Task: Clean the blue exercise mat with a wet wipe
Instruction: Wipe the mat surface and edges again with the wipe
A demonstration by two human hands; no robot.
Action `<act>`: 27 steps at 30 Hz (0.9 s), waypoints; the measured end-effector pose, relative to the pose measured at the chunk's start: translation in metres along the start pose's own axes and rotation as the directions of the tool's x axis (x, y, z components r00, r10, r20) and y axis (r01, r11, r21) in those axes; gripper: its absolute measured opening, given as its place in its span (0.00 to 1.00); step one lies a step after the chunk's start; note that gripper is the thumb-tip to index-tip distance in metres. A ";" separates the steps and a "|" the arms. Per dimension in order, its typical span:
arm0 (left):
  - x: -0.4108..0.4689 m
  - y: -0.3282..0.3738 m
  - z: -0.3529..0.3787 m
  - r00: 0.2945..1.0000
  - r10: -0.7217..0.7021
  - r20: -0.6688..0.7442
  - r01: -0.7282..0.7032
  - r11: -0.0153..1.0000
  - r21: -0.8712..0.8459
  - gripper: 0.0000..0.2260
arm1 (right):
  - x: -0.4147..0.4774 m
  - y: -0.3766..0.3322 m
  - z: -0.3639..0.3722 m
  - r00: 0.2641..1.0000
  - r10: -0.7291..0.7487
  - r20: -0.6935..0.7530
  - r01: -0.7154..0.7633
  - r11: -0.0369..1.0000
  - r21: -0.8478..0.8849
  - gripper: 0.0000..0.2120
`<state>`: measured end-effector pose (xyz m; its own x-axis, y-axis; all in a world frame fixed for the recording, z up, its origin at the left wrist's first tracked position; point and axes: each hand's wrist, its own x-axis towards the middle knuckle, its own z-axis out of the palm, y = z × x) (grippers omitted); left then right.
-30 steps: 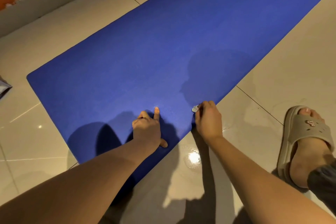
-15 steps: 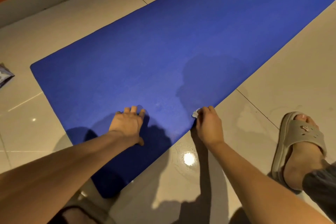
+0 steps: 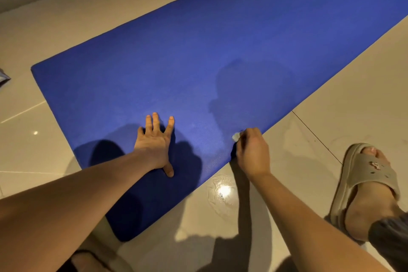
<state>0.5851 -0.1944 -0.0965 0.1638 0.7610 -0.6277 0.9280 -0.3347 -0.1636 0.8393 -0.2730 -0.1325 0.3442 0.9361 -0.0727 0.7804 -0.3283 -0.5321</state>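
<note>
I see the long blue foam exercise mat (image 3: 220,51) flat on the glossy beige tiled floor (image 3: 331,106), my left hand (image 3: 154,146) pressing it, fingers (image 3: 155,121) spread straight, my right hand (image 3: 251,152) at its near edge, fingers curled around a small crumpled white wet wipe (image 3: 236,137)

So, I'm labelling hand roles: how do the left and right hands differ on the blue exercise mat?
The left hand lies flat, fingers spread, empty; the right hand is curled, pinching a white wet wipe. The left hand rests inside the blue exercise mat; the right hand at its edge. Both touch it.
</note>
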 end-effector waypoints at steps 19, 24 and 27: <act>0.001 0.007 -0.005 0.997 0.006 0.080 -0.005 1.000 -0.015 0.76 | 0.049 0.005 -0.017 0.989 0.144 -0.026 -0.146 0.981 -0.131 0.02; 0.002 0.007 -0.004 0.997 0.017 0.076 -0.015 1.000 -0.025 0.76 | -0.024 -0.062 0.032 0.988 -0.068 0.138 0.074 0.996 -0.040 0.04; 0.002 0.007 -0.004 0.998 0.009 0.065 -0.007 1.000 -0.026 0.76 | -0.041 -0.071 0.039 0.947 -0.258 0.194 0.270 0.962 -0.036 0.08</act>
<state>0.5928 -0.1928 -0.0963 0.1497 0.7201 -0.6776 0.9354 -0.3252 -0.1389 0.7492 -0.2827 -0.1243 0.0233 0.9952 -0.0954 0.8628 -0.0682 -0.5010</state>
